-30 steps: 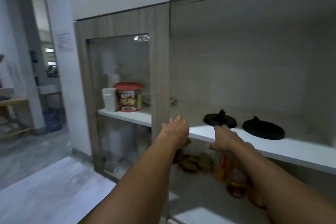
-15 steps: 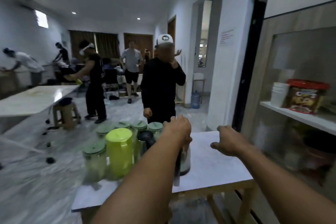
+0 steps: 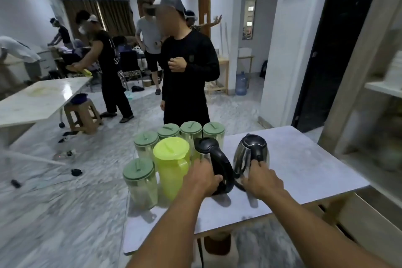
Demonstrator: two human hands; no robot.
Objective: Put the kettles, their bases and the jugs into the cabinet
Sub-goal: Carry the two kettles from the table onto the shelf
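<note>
Two steel kettles with black handles stand on a small white table (image 3: 309,165). My left hand (image 3: 203,177) is wrapped around the black handle of the left kettle (image 3: 208,148). My right hand (image 3: 262,179) grips the handle of the right kettle (image 3: 250,152). Left of the kettles stand a yellow-green jug (image 3: 171,167) and several clear jugs with green lids (image 3: 140,183). At the far right edge, part of the cabinet (image 3: 382,87) with a white shelf shows.
A person in black (image 3: 187,76) stands just behind the table. Other people work farther back around a white table (image 3: 37,100) and a stool (image 3: 81,113). A dark doorway (image 3: 339,46) opens right of the white wall.
My view swung from the cabinet shelf with two black bases to the table. Both hands came down from the shelf edge and closed on the kettle handles.
</note>
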